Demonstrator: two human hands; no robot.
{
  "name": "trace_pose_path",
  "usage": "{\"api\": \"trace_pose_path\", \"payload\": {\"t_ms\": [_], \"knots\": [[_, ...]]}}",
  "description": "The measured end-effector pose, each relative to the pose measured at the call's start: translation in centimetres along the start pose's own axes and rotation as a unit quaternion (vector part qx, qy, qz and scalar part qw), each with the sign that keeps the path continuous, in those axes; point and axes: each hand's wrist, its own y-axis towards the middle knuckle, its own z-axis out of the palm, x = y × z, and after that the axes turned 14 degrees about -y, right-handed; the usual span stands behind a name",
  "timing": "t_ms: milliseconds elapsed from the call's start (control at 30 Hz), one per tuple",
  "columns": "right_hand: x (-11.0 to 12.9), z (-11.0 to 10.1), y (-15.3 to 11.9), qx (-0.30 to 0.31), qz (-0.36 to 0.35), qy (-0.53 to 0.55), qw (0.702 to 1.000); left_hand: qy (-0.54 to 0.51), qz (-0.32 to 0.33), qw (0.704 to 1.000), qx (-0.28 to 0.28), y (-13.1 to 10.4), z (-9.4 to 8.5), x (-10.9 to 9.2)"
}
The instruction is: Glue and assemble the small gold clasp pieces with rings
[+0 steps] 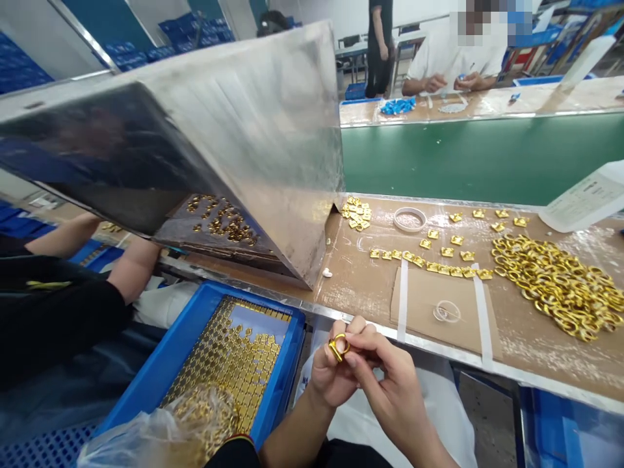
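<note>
A gold ring point(336, 351) with a flat top is held up in front of me, over my lap near the table's front edge. My left hand point(325, 380) pinches it between thumb and fingers. Closed against the same ring from the other side, my right hand point(392, 374) touches the band with its fingertips. Beyond my hands, a cardboard pad point(419, 312) is taped to the table, with a small clear ring-shaped piece point(447, 311) on it. A row of gold ring pieces point(413, 259) lies behind the pad, and a large pile of gold rings point(560, 286) to its right.
A metal hood point(273, 143) stands at left, gold pieces underneath. Below it, a blue tray point(288, 364) holds flat gold pieces and a plastic bag of gold parts point(205, 416). A tape roll point(409, 220) and white bottle point(585, 198) are on the table. Co-workers sit left and across the green belt point(468, 156).
</note>
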Motion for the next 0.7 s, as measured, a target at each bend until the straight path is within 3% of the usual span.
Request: {"api": "trace_pose_path", "payload": {"t_ms": [233,400,533,700], "knots": [[-0.5,0.1,-0.7,0.026,0.038,0.045,0.998,0.108,0.043,0.992,0.041,-0.6,-0.6,-1.0],[-0.3,-0.7,-0.2,0.123,0.054,0.111,0.985,0.227,0.1,0.964,0.098,-1.7,-0.1,-2.2],[0.6,-1.2,0.4,0.135,0.033,0.112,0.984,0.281,0.105,0.949,0.099,-2.9,0.5,-2.5],[0.6,-1.5,-0.2,0.176,-0.01,0.116,0.977,0.263,0.114,0.952,0.107,-4.8,0.8,-1.8]]}}
